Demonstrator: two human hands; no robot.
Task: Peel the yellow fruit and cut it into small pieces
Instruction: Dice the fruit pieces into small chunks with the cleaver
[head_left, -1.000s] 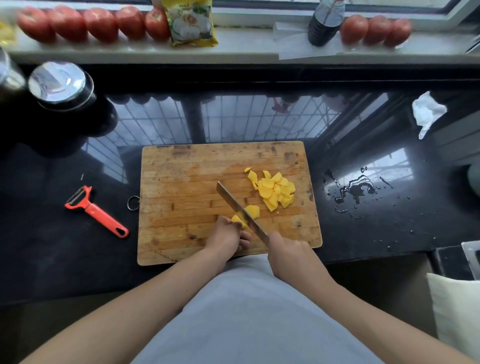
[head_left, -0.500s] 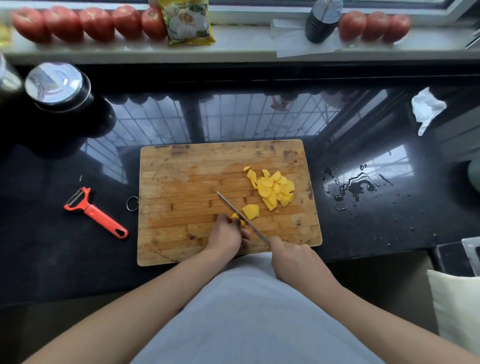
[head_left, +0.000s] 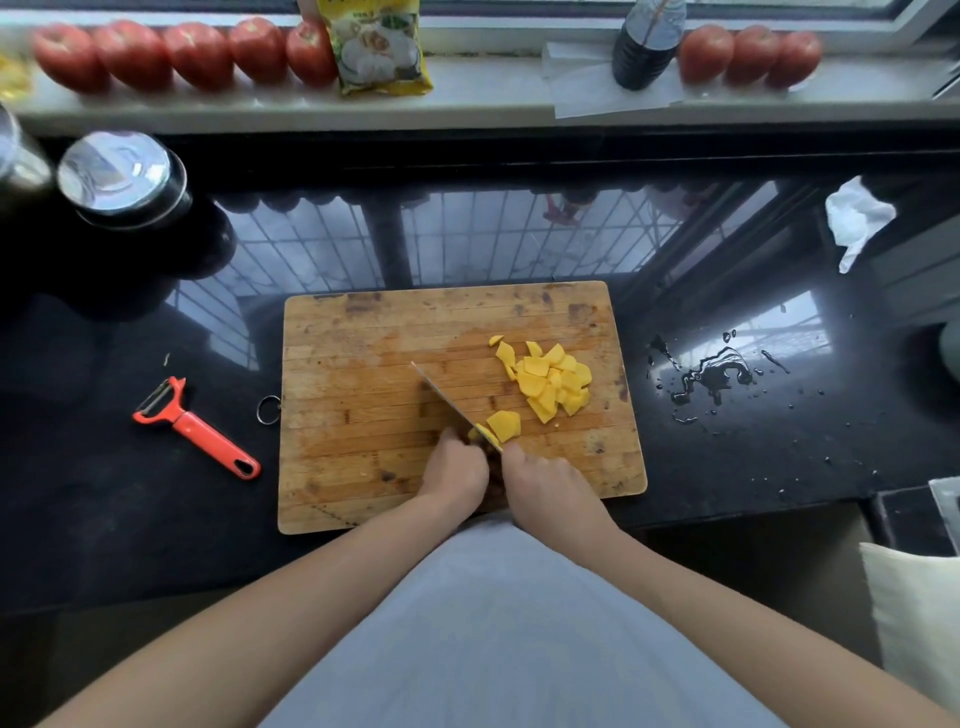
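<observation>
The right hand (head_left: 550, 486) is curled round the handle of a knife (head_left: 453, 406), whose blade runs up and to the left across the wooden cutting board (head_left: 363, 364), edge down on the last bit of yellow fruit (head_left: 480, 432). The left hand (head_left: 457, 470) has its fingers bent over that small remnant, pinning it against the board just left of the blade; most of the remnant is hidden under the fingers. Just right of the blade lies a freshly cut slice (head_left: 505, 425), and farther up and to the right sits a pile of cut yellow pieces (head_left: 550, 382), all on the board.

The board rests on a glossy black countertop (head_left: 779, 441). Left of it lies an orange peeler (head_left: 195, 428); to the right is a small puddle of liquid (head_left: 711, 374) and, farther back, a crumpled white tissue (head_left: 857, 218). Along the windowsill (head_left: 493, 98) stand rows of red tomatoes (head_left: 197, 52), a yellow food packet (head_left: 379, 47) and a dark bottle (head_left: 647, 44). A metal lid (head_left: 117, 174) sits at far left.
</observation>
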